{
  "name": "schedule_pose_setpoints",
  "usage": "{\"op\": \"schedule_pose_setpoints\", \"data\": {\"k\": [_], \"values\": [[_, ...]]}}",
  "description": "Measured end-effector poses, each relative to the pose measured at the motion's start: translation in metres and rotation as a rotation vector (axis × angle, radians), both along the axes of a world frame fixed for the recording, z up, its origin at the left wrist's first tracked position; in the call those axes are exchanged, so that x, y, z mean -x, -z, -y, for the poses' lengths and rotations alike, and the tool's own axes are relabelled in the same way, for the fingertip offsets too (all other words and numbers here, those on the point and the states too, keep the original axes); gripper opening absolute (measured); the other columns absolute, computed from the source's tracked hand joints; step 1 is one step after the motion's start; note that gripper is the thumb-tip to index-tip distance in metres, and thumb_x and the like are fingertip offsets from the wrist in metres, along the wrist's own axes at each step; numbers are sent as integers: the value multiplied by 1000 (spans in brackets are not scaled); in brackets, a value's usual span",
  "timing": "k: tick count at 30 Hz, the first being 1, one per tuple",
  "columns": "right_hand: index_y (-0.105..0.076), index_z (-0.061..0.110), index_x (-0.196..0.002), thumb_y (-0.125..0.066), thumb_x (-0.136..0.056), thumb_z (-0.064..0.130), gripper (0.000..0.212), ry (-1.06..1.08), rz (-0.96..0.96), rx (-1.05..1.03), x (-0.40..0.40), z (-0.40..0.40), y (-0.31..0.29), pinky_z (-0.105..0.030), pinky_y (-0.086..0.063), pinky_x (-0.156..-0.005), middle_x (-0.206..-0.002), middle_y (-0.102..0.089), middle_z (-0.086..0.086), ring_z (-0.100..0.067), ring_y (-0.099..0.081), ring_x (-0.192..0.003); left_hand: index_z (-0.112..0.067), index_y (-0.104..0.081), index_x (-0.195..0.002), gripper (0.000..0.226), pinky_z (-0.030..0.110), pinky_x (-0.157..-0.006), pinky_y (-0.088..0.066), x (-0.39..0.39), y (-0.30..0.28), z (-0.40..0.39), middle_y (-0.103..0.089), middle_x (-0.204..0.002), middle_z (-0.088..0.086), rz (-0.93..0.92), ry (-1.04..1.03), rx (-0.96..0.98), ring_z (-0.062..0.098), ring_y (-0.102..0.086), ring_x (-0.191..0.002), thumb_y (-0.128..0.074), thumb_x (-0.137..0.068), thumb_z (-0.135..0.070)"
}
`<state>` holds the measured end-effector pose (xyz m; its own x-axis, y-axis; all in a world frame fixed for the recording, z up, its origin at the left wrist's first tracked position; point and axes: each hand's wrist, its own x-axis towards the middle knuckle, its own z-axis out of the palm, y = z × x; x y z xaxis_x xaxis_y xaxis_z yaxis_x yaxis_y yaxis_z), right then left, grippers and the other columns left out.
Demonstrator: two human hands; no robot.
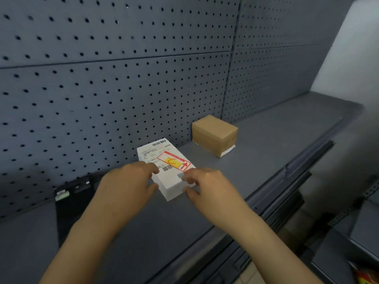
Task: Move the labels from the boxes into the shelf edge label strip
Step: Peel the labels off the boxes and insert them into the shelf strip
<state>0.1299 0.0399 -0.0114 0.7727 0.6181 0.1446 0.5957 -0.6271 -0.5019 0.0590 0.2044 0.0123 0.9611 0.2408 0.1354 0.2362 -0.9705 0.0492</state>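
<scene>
Both hands are placed at the near end of a white box [164, 171] that lies on the grey shelf [266, 152], close to the pegboard back panel [123, 78]. At the box's near left corner, the left hand [127, 183] is seen with fingers on the top face and thumb against the side, so the box is lightly gripped. On the near right corner, the right hand [207, 187] is held with fingertips curled; whether anything is pinched there cannot be told through the blur. A shipping label [152, 152] with barcodes is stuck on the box top, overlapped by a red and yellow sticker [174, 161]. Farther right, a brown taped box [214, 134] is set against the panel. Along the shelf's front edge the dark label strip [309, 158] is seen. A black object [73, 197] lies at the left.
</scene>
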Motion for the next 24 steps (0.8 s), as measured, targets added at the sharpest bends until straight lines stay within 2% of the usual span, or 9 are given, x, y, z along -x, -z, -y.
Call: {"op": "schedule_pose_setpoints", "data": {"k": [5, 9, 14, 18, 24], "values": [[-62, 21, -116, -56, -91, 26, 26, -143, 17, -35, -56, -17, 2, -37, -51, -82, -118, -63, -1, -19, -59, -101, -37, -49, -125, 35, 30, -83, -52, -32, 0, 1, -57, -127, -14, -1, -161, 4, 11, -58, -105, -52, -90, -37], [-61, 23, -117, -56, -91, 31, 28, -159, 52, -21, -89, -34, 3, -32, -46, -77, -115, -61, 0, -19, -56, -101, -38, -50, -122, 33, 27, -78, -52, -51, 1, 3, -60, -121, -15, 2, -244, 10, 9, -60, -98, -52, -90, -39], [-59, 21, -117, -57, -88, 45, 38, -163, 61, 57, -109, -51, 7, -37, -49, -85, -118, -56, -2, -21, -52, -107, -38, -53, -120, 32, 27, -80, -52, -60, 3, -1, -62, -115, -17, 24, -324, 20, 9, -62, -98, -56, -88, -39], [-54, 21, -122, -58, -87, 48, 44, -157, 11, 142, -115, -59, 14, -39, -49, -87, -121, -54, -2, -23, -52, -108, -38, -55, -118, 31, 29, -79, -55, -67, 4, -9, -64, -111, -18, 24, -347, 42, 9, -63, -96, -58, -86, -39], [-59, 22, -109, -62, -86, 39, 29, -72, -74, 122, -126, -58, 14, -36, -53, -75, -107, -64, 1, -21, -61, -95, -36, -56, -115, 28, 27, -72, -54, -65, 9, -13, -66, -107, -15, 44, -368, 50, 9, -65, -88, -57, -87, -40]]}}
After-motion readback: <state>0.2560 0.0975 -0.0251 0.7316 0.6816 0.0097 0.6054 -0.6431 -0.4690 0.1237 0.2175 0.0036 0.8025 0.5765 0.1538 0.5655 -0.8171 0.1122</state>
